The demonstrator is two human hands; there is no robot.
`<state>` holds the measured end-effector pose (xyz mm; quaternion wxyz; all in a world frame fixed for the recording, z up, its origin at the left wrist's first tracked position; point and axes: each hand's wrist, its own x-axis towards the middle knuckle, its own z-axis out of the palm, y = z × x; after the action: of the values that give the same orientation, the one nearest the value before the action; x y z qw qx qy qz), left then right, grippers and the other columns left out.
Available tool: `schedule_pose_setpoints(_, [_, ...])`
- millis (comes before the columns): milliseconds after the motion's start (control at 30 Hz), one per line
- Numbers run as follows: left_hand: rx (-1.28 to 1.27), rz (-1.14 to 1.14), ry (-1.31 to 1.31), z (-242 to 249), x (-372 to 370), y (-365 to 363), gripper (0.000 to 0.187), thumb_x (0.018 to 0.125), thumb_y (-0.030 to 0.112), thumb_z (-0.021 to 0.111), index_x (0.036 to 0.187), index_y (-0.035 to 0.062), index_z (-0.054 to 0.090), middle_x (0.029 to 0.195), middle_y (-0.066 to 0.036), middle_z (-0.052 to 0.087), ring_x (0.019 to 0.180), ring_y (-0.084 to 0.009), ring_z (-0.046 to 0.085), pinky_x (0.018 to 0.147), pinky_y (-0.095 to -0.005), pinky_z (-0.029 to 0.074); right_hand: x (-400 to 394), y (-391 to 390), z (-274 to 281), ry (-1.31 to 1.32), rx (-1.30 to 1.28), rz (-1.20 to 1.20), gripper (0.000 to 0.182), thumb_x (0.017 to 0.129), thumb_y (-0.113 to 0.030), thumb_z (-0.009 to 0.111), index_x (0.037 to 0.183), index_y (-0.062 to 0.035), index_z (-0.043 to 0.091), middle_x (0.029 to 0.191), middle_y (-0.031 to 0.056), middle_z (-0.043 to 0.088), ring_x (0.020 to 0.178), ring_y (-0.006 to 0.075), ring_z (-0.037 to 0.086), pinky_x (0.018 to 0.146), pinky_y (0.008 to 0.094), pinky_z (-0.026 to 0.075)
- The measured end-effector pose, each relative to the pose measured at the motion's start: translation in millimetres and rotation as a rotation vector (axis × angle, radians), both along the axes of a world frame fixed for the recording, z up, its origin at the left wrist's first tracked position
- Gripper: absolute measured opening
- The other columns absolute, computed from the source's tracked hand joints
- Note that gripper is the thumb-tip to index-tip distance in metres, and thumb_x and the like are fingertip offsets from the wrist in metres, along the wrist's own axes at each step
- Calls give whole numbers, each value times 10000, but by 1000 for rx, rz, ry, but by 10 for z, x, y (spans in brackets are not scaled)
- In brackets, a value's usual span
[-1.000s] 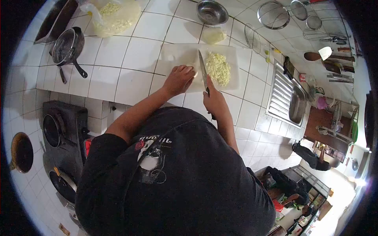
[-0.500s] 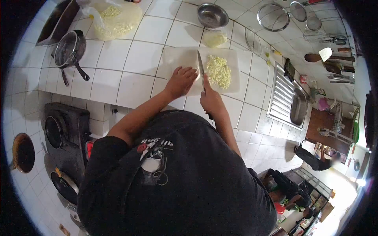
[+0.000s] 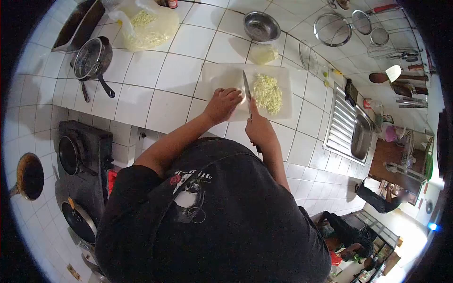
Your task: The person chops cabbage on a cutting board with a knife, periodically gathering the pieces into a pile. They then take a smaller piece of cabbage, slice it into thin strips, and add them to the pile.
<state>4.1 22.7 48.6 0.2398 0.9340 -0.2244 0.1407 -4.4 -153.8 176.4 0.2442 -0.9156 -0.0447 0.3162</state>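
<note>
My right hand (image 3: 261, 130) grips a kitchen knife (image 3: 247, 86), its blade pointing away from me over the translucent white cutting board (image 3: 212, 75). To the left of the blade, my left hand (image 3: 224, 104) bends its fingers over a pale vegetable piece (image 3: 243, 98), mostly hidden beneath them. A heap of finely chopped pale green vegetable (image 3: 268, 93) lies on the board, right of the knife. Just beyond the board's far edge sits a pale yellow-green chunk (image 3: 263, 54), and behind it stands a metal bowl (image 3: 262, 27).
A plastic bag of chopped vegetable (image 3: 148, 33) and a saucepan (image 3: 89, 59) are on the tiled counter at left. The sink (image 3: 359, 137) is at right. Strainers (image 3: 332, 29) and utensils hang on the wall. A stove (image 3: 85, 151) stands lower left; two people are at far right.
The whole view has shifted slightly down and right. Both hands stay at the board, with the knife still between the left fingers and the chopped heap.
</note>
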Motion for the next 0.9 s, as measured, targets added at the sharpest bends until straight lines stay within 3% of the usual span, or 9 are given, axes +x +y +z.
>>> schedule_pose_setpoints(100, [65,-11,-7,-104,85,6,376,908,148,640,1282,120,619,1341,-64,612,1305,-253,535,1028,-502,389,-52,88,-468,-270,-10,59,811,964,-95,463,1633,-113,5,777,344,669,685,492,672,688,575,533])
schedule_pose_setpoints(167, [109,-2,-11,-199,89,-55,370,909,156,643,1277,118,622,1338,-66,614,1301,-253,537,1028,-501,386,-55,25,-571,-254,-64,55,813,960,-96,469,1632,-107,10,798,349,673,703,491,679,713,576,532])
schedule_pose_setpoints(267, [-33,36,9,-39,17,-49,338,926,168,615,1254,86,631,1328,-75,613,1298,-263,538,1014,-485,409,11,40,-43,-32,-13,37,866,948,-91,489,1626,-115,-49,821,363,669,756,536,664,736,595,519])
schedule_pose_setpoints(400, [-83,-16,38,-61,77,-40,360,913,154,631,1265,82,626,1327,-94,608,1298,-283,536,1015,-485,420,-23,132,-500,-221,28,33,829,947,-100,485,1622,-79,4,832,353,676,791,519,673,738,601,523])
schedule_pose_setpoints(467, [-17,38,-88,-107,81,-36,308,881,155,658,1180,83,638,1279,-100,612,1261,-273,560,1010,-442,435,26,13,-551,-212,1,40,829,945,-99,485,1622,-77,6,833,351,677,790,517,674,737,602,522])
schedule_pose_setpoints(633, [-91,-16,-64,19,74,-13,298,886,148,650,1169,55,638,1290,-131,605,1256,-311,561,1024,-448,439,36,59,-57,-44,11,1,853,918,-88,500,1621,-71,16,840,360,671,784,519,671,738,604,517])
schedule_pose_setpoints(700, [-148,9,-15,-43,87,-46,316,885,124,652,1186,34,624,1296,-136,603,1253,-323,559,1024,-454,439,-8,76,-429,-197,37,1,768,966,-113,450,1624,-119,54,837,391,656,778,556,659,742,626,514])
schedule_pose_setpoints(767, [-137,13,-33,-45,91,-44,318,891,119,646,1194,26,619,1289,-137,603,1250,-323,559,1026,-455,437,19,92,-631,-206,33,-31,844,907,-77,491,1619,-70,38,837,361,671,808,525,675,744,602,519])
schedule_pose_setpoints(900, [-201,17,-1,-6,56,-11,317,907,137,633,1201,17,619,1264,-139,604,1233,-321,566,1036,-456,434,38,53,21,13,47,-31,846,913,-86,484,1620,-72,19,828,366,665,796,526,673,743,595,523])
